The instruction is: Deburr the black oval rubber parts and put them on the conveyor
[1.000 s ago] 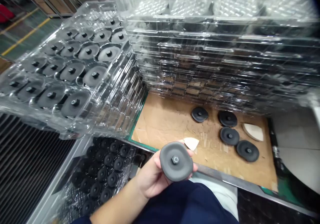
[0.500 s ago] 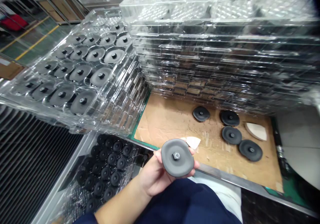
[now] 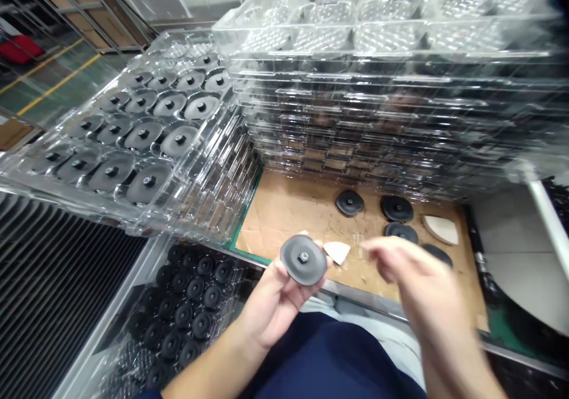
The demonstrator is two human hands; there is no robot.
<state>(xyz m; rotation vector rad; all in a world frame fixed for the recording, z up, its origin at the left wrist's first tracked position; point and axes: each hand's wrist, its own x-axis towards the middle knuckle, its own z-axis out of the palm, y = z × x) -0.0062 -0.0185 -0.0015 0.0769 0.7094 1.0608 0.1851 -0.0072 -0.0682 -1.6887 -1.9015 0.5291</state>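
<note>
My left hand [image 3: 278, 304] grips a dark grey rounded disc [image 3: 303, 261] by its edge, the raised hub with a small bright centre facing up. Just beyond its fingertips, a pale wedge-shaped piece [image 3: 336, 252] lies on the cardboard sheet [image 3: 284, 209]. To the right, above the board, is my right hand [image 3: 418, 274], blurred by motion; whether its fingers hold anything is unclear. Behind it lie similar discs, one [image 3: 401, 232] partly covered and another [image 3: 437, 255] mostly hidden. Two more, a left one [image 3: 349, 202] and a right one [image 3: 397, 208], lie farther back.
Tall stacked clear plastic trays [image 3: 377, 85] wall off the back. At left, another tray stack [image 3: 213, 174] carries rows of grey discs. Lower left, a tray of black round parts [image 3: 184, 298] sits below bench level. A second pale wedge [image 3: 440, 229] lies at the right.
My right hand has come into view from the lower right, over the board. The left hand still holds the disc, now slightly farther left and tilted away.
</note>
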